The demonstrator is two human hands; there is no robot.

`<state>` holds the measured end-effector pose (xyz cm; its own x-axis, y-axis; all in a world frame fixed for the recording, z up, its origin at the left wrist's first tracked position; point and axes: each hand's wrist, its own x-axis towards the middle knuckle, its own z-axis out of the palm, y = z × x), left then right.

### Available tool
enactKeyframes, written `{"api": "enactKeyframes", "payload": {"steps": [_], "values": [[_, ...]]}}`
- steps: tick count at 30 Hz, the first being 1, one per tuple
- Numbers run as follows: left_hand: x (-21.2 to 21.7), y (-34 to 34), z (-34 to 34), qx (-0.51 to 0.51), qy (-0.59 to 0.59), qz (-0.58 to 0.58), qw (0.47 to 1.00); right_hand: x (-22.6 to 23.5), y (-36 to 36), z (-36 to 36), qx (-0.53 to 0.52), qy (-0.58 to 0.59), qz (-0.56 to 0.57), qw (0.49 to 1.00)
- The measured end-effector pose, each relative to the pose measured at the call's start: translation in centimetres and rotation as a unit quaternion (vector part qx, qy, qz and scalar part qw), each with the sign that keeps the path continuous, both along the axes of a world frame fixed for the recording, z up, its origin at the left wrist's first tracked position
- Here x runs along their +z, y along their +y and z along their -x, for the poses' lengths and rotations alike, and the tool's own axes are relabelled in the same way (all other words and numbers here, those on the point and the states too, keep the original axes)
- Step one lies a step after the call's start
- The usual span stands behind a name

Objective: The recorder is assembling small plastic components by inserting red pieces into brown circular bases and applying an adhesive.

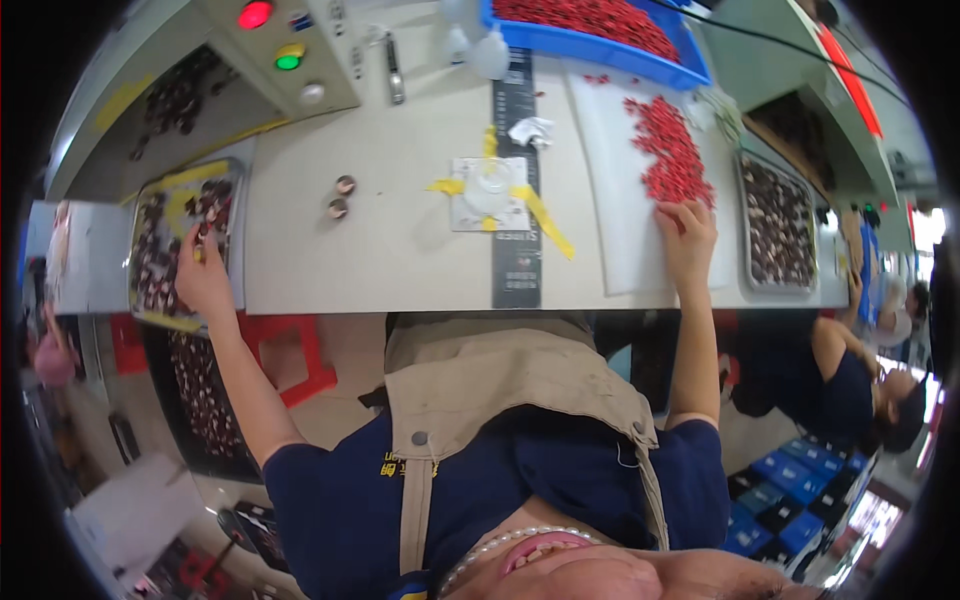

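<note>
My left hand [205, 280] reaches over the near part of a metal tray [236, 215] on the left. Its fingers are closed around a small round dark part at the tray's pile. My right hand [688, 240] pinches at the near edge of a heap of small red pieces [668, 150] on a white sheet [620, 240]. What sits between those fingertips is too small to make out. Two small round parts with dark sides and copper-coloured tops [342, 196] stand apart on the table. A clear round disc [490, 180] lies on a white square pad held with yellow tape.
A second tray [777, 225] of dark round parts stands at the right. At the back are a blue bin [600, 45] of red pieces, white bottles [490, 55] and a box with lit buttons [310, 60]. A co-worker [830, 380] sits on the right.
</note>
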<state>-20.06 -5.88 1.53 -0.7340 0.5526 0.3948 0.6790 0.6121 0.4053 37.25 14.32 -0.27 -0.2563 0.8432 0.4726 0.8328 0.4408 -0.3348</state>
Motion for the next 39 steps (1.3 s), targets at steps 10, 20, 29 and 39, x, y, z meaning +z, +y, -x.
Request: {"api": "enactKeyframes", "payload": {"steps": [10, 20, 29, 39], "values": [[0.7, 6.9, -6.7, -0.188, -0.151, -0.021, 0.970, 0.2, -1.3, 4.0, 0.043, 0.204, 0.146, 0.967], [0.9, 12.0, -11.5, -0.398, -0.177, 0.008, 0.900, 1.5, -1.8, 8.0, 0.123, 0.628, 0.452, 0.622], [-0.8, 7.2, -21.9, -0.364, -0.791, -0.169, 0.462, 1.6, -2.9, 8.8, 0.134, 0.599, 0.477, 0.629], [-2.6, 6.5, -23.0, -0.333, -0.818, -0.177, 0.435, 3.8, -2.3, 13.7, 0.140, 0.273, 0.263, 0.914]]}}
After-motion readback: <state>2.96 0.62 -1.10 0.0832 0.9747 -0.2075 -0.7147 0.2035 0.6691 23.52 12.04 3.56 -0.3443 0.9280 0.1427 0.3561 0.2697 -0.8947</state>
